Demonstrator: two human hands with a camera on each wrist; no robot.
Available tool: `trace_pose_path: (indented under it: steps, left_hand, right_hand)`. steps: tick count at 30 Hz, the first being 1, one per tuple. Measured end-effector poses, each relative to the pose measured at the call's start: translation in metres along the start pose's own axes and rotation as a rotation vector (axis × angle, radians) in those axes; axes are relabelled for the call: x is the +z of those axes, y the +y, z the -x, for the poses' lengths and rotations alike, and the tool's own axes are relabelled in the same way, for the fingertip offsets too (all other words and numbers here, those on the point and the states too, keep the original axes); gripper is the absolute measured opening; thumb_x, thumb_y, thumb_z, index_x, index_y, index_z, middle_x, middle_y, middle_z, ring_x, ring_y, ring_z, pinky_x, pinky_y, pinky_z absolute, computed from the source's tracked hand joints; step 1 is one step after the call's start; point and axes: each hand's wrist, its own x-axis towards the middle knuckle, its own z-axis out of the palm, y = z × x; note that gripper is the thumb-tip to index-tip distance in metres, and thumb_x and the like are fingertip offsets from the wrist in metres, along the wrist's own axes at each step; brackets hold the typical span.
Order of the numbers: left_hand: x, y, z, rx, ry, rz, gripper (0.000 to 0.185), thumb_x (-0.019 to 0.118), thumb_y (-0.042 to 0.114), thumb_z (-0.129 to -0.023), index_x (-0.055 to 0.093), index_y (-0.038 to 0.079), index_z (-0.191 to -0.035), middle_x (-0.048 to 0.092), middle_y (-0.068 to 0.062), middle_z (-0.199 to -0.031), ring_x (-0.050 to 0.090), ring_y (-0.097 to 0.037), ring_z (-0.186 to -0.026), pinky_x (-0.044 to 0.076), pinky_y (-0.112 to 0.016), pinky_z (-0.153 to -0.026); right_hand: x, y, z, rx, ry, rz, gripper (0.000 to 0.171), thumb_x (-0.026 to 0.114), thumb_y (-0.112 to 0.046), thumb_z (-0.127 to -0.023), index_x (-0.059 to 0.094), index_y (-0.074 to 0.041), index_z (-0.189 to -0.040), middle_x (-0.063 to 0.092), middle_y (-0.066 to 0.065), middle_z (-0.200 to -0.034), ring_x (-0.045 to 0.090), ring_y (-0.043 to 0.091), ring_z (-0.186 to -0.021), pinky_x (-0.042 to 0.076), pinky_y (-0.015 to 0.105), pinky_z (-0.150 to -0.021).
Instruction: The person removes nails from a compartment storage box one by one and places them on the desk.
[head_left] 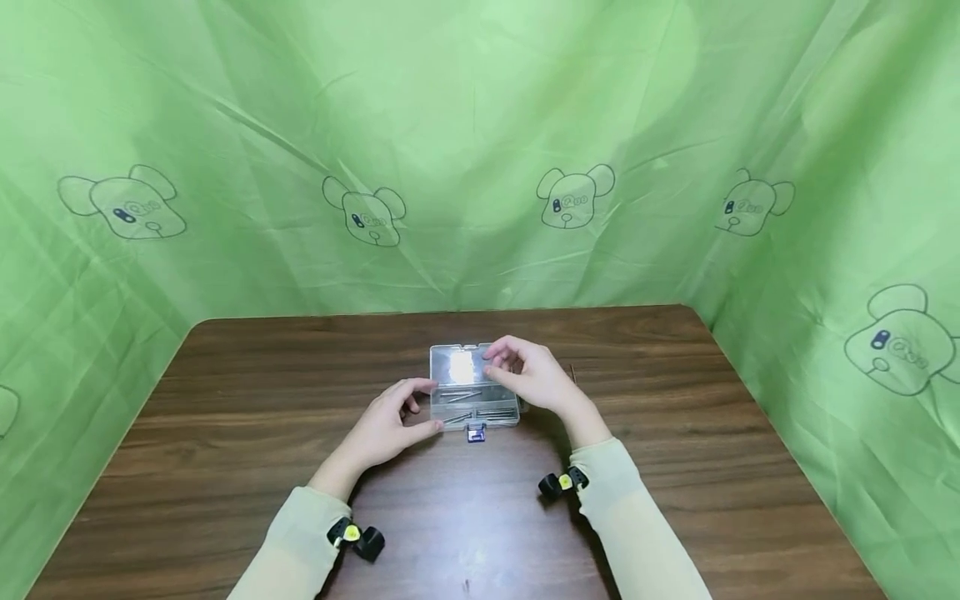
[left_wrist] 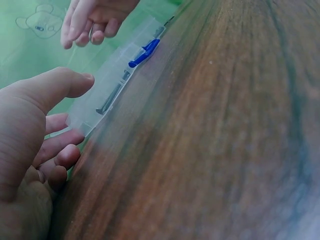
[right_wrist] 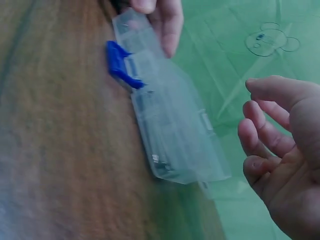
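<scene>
A small clear plastic case (head_left: 453,406) sits on the table, its clear lid (head_left: 442,367) raised at the back. Thin metal pieces (head_left: 463,397) lie in its compartments, too small to identify. A blue latch (right_wrist: 117,62) hangs at the front edge. My left hand (head_left: 386,423) holds the case's left end, thumb by the front corner and fingers along the side. My right hand (head_left: 538,377) hovers by the lid's right side with fingers loosely bent; in the right wrist view a gap shows between these fingers (right_wrist: 255,130) and the case.
The case rests on a dark wooden table (head_left: 262,375). A thin brownish piece (head_left: 573,373) shows just behind the right hand. Green cloth (head_left: 465,167) with printed bear heads hangs around the back and sides. Each sleeve carries a small black wrist camera (head_left: 367,543).
</scene>
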Motion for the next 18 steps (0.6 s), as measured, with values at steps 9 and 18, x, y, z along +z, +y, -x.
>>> trace_pose_path:
  steps: [9,18]
  left_hand:
    - [-0.001,-0.003,0.001,-0.010,-0.012,0.009,0.063,0.091,0.036,-0.092,0.066,0.018,-0.147,0.069,0.001,-0.132,0.060,-0.015,-0.100,0.049,-0.033,-0.084]
    - [-0.001,0.000,0.000,-0.011,-0.016,0.004,0.063,0.091,0.036,-0.091,0.066,0.017,-0.146,0.069,0.002,-0.130,0.060,-0.015,-0.100,0.049,-0.034,-0.083]
  right_hand:
    - [0.021,0.003,-0.004,-0.096,-0.059,0.126,0.018,0.088,-0.017,-0.094,0.077,-0.018,-0.108,0.072,-0.003,-0.116,0.067,0.023,-0.109,0.055,0.042,-0.091]
    - [0.028,0.004,-0.005,-0.105,-0.161,0.215,0.007,0.086,-0.012,-0.096,0.081,-0.015,-0.101,0.071,0.001,-0.116,0.068,0.021,-0.114,0.053,0.043,-0.104]
